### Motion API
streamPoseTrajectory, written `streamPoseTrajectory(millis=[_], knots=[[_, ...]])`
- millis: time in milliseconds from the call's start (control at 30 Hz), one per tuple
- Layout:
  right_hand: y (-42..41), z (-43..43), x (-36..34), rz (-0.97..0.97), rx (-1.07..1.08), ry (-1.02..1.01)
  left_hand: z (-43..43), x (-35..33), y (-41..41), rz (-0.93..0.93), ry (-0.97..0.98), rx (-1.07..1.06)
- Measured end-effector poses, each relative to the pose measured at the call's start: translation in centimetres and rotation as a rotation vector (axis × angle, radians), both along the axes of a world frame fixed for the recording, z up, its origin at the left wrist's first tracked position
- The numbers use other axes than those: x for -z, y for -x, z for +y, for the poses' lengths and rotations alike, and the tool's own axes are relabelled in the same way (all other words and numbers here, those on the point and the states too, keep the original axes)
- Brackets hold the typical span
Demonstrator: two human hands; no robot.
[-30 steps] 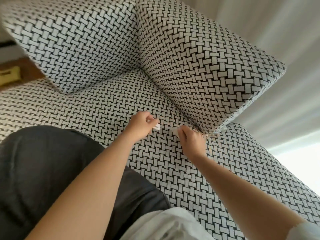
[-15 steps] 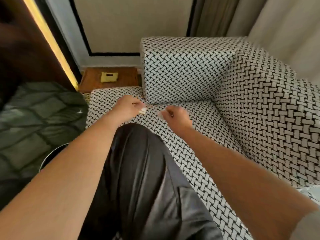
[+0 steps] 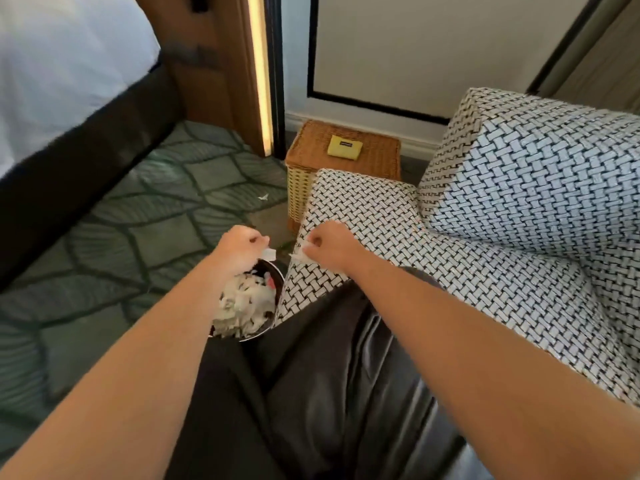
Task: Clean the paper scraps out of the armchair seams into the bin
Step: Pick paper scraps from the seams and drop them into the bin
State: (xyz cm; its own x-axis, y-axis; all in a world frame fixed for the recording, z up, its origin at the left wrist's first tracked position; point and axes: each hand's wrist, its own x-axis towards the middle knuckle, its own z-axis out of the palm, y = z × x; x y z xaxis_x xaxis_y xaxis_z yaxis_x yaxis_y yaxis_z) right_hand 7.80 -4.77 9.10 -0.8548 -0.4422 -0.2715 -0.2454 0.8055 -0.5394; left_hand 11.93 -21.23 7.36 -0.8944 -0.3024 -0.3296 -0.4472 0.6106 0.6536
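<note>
Here, left hand (image 3: 239,249) and right hand (image 3: 329,245) each pinch a paper scrap (image 3: 268,253); release both squarely over the bin (image 3: 258,336), inside its rim.

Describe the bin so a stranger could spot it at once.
Find the black-and-white woven armchair. Beside its seat corner, under the left hand, stands the bin. Unlike the square wicker basket beyond, it is round, metal-rimmed and full of white paper scraps.
</note>
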Motion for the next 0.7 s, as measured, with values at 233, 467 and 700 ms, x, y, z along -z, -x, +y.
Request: streamPoseTrajectory(millis=[233,467,700], knots=[[-0.7,-7.4,5.1,-0.211,0.046,0.034,-5.1,4.8,-1.4,-0.084,0.015,-0.231],[-0.6,-8.6,6.9,-0.308,0.067,0.091,-6.1,6.9,-2.4,-0.212,0.006,-0.169],[-0.1,-4.6,4.2,-0.257,-0.042,0.029,-4.4,4.4,-2.4,-0.235,-0.077,0.088]])
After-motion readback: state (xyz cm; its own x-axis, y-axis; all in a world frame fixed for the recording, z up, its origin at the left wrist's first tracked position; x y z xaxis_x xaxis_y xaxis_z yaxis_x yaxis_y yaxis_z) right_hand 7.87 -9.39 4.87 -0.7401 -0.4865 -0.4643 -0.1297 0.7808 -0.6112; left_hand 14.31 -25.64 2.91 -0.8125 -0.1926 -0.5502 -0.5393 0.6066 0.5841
